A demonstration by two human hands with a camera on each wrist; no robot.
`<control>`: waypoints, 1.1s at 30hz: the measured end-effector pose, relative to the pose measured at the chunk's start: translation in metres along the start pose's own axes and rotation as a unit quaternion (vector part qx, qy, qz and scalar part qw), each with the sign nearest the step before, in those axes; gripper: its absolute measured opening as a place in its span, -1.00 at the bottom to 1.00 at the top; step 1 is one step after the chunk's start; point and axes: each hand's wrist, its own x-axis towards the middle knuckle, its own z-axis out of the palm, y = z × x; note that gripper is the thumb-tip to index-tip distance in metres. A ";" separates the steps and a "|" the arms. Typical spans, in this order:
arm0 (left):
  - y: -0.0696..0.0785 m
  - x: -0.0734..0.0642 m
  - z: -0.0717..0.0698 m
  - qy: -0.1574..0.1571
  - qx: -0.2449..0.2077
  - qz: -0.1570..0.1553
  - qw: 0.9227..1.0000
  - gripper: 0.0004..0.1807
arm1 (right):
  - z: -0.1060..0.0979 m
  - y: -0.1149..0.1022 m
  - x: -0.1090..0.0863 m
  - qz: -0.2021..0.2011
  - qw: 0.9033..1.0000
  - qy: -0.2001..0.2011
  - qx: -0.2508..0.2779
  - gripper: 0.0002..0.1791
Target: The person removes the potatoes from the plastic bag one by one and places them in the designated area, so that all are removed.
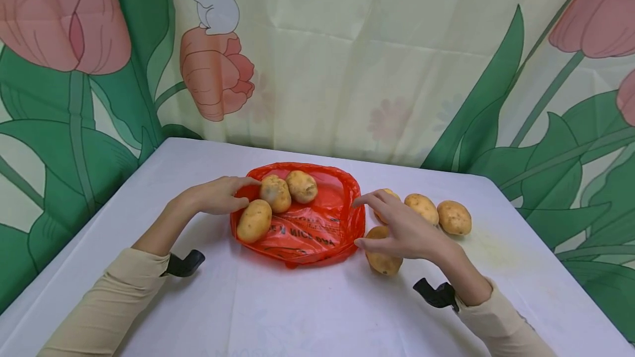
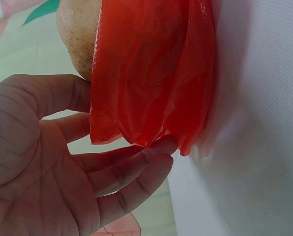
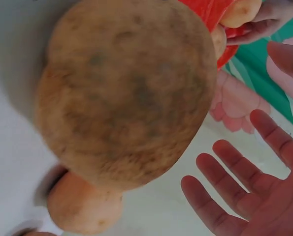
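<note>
A red plastic bag (image 1: 312, 230) lies spread open on the table with its rim rolled outward. Three potatoes (image 1: 254, 221) sit in its left and back part. At the bag's left rim, my left hand (image 1: 218, 194) grips the plastic, thumb and fingers on either side of the edge in the left wrist view. My right hand (image 1: 404, 227) hovers at the right rim with fingers spread, holding nothing. Partly hidden beneath it is a potato (image 1: 384, 260), which looms large in the right wrist view. Other potatoes (image 1: 421, 208) lie just beyond that hand.
A white cloth covers the table (image 1: 297, 313). Behind it hangs a curtain (image 1: 322, 70) printed with tulips and a rabbit. Black wrist mounts (image 1: 184, 263) sit on both forearms.
</note>
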 end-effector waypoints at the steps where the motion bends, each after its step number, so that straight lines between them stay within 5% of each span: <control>1: -0.001 0.000 0.000 0.000 0.001 0.000 1.000 -0.38 | 0.000 -0.002 0.002 -0.002 1.000 -0.001 0.001 -0.35; 21: 0.004 -0.003 -0.002 -0.003 -0.003 0.003 1.000 -0.37 | 0.005 -0.027 0.034 -0.018 0.999 -0.002 0.042 -0.34; 33: 0.000 -0.002 -0.001 0.002 0.004 0.010 1.000 -0.38 | 0.007 -0.022 0.061 -0.034 0.998 0.007 0.050 -0.37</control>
